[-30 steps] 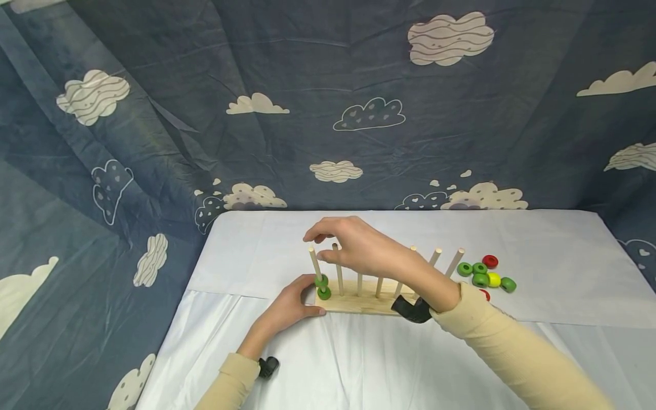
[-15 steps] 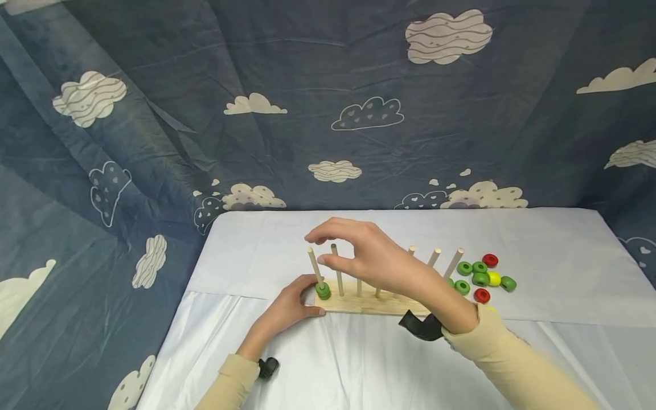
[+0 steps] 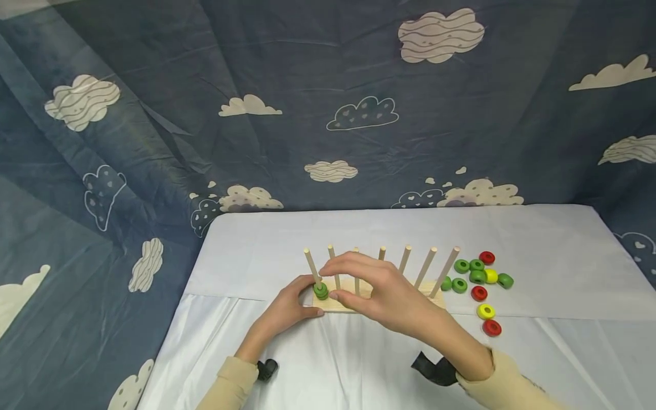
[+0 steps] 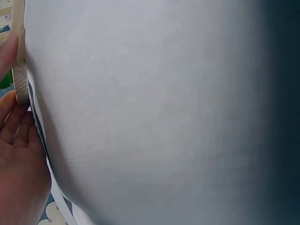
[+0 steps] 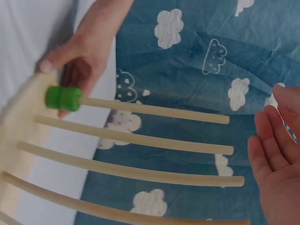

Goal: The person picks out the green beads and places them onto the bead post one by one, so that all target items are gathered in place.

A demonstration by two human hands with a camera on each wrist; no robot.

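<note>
Left hand (image 3: pixel 289 302) grips the left end of the peg board (image 3: pixel 337 306), thumb at its front edge. Two stacked green beads (image 5: pixel 63 98) sit low on the board's leftmost peg (image 3: pixel 311 265). Right hand (image 3: pixel 389 296), holding nothing, thumb and fingers set wide, hangs near the board's peg tips (image 5: pixel 227 120), apart. Right of the board, on the white-covered counter (image 3: pixel 564 267), lie six loose green beads (image 3: pixel 478 277), two yellow beads (image 3: pixel 491 276), three red beads (image 3: pixel 487 258).

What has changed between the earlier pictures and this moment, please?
The upper green bead slid down the leftmost peg and now sits on the lower green bead. The right hand, holding nothing, moved back toward the person. The left hand still grips the left end of the wooden base; the visible loose beads stayed put.
</note>
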